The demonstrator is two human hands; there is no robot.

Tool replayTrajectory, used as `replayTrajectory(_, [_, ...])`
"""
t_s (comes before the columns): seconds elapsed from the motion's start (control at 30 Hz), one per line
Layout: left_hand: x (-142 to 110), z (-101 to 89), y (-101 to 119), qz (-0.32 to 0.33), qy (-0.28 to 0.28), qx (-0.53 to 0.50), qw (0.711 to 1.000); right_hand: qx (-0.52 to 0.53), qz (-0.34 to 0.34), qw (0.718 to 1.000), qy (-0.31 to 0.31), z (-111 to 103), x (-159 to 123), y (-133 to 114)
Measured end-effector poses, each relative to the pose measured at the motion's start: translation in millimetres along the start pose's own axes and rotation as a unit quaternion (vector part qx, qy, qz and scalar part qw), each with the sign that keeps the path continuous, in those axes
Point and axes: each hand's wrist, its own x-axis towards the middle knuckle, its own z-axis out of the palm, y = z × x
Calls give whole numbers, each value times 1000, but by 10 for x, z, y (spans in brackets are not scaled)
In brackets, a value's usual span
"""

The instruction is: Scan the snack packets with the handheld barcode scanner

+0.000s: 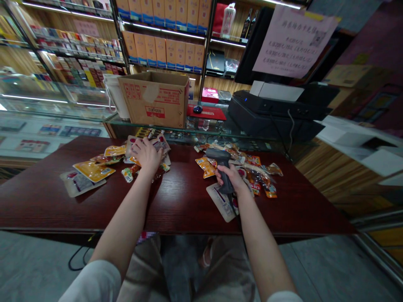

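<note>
My right hand [231,178] is wrapped round the grip of a dark grey barcode scanner [220,158], held over a pile of snack packets [256,172] on the right of the dark red table [185,201]. A white packet [222,203] lies just under that hand. My left hand [147,154] rests on a second pile of snack packets [110,157] at the table's left, fingers curled onto a pale packet [159,142] with red print. Yellow and grey packets [85,176] lie spread to the left of it.
A cardboard box [155,98] and a white jug [116,96] stand on the glass counter [63,113] behind the table. A black till machine [270,111] sits at the back right. Shelves of boxed goods [163,46] fill the wall. A black cable [75,262] lies on the floor.
</note>
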Motion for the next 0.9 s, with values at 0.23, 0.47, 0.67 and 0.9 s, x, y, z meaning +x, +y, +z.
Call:
replayTrajectory(0.23, [42, 29, -117, 74, -48, 38, 995, -8, -6, 1000, 1, 2, 0, 2])
replayTrajectory(0.47, [6, 93, -22, 91, -41, 23, 995, 19, -2, 999, 33, -79, -21, -55])
replayTrajectory(0.67, [-395, 284, 414, 370, -210, -80, 901, 59, -33, 994, 90, -250, -3, -108])
replayTrajectory(0.9, [-636, 478, 494, 425, -321, -56, 845, 54, -42, 993, 95, -359, -10, -124])
